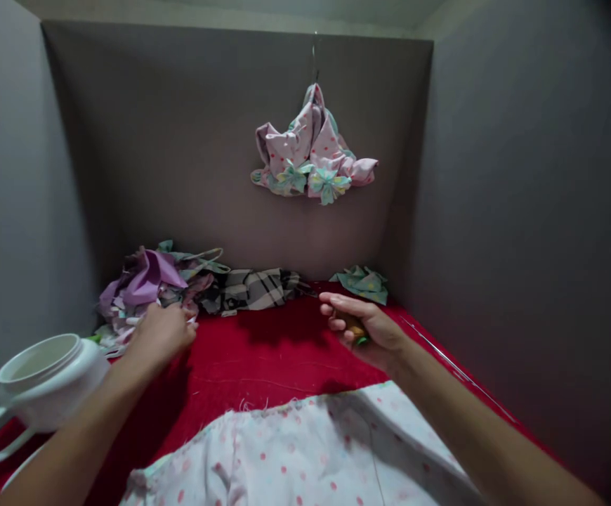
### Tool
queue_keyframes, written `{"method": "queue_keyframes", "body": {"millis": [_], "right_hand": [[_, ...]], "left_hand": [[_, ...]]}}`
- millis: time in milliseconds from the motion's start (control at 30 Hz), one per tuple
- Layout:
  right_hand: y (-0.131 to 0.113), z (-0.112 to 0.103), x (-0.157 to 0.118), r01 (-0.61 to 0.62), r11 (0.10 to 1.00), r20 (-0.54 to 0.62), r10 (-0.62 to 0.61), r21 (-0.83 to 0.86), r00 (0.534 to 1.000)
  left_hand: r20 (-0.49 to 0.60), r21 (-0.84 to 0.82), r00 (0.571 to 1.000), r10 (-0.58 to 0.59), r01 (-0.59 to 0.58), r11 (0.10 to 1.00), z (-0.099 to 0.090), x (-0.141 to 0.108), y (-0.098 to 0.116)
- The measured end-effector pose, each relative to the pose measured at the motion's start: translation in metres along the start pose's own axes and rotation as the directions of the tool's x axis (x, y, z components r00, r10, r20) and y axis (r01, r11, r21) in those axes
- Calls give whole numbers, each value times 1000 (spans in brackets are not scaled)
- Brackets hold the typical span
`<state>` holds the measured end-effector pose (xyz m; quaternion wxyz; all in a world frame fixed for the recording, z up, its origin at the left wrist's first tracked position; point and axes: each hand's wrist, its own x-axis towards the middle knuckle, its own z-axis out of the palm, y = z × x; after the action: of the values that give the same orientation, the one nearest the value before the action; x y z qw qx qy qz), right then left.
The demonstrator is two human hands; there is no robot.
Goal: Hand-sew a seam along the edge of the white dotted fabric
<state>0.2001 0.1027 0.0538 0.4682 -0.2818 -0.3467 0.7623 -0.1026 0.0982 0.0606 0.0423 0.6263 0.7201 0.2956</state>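
Note:
My left hand (164,330) reaches to the front of a heap of fabric scraps (150,277) at the back left. Its fingers are curled in, and what they hold, if anything, is hidden. In front of me to the right, my right hand (363,323) is closed around a small tool with an orange-brown handle (355,325) and a green end; its working end cannot be made out. Below both hands lies a white cloth with pink dots (284,457), its far edge frayed with loose threads.
Grey panels (516,211) enclose the red-covered table (263,351). A white pot with a handle (57,386) stands at left. Black-and-white checked cloth (258,288) and a mint dotted scrap (362,282) lie at the back. A pink dotted garment with bows (313,147) hangs above.

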Motion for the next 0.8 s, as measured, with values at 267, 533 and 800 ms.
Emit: {"method": "queue_keyframes", "body": {"millis": [267, 533, 800], "right_hand": [[36, 4, -2, -94, 962, 219, 37, 258, 975], [37, -24, 3, -78, 984, 43, 72, 159, 996], [41, -33, 11, -81, 968, 70, 66, 238, 995]], "left_hand": [[636, -739, 671, 382, 386, 552, 74, -55, 105], [804, -589, 512, 301, 623, 515, 95, -40, 86], [581, -570, 802, -135, 520, 636, 94, 19, 25]]}}
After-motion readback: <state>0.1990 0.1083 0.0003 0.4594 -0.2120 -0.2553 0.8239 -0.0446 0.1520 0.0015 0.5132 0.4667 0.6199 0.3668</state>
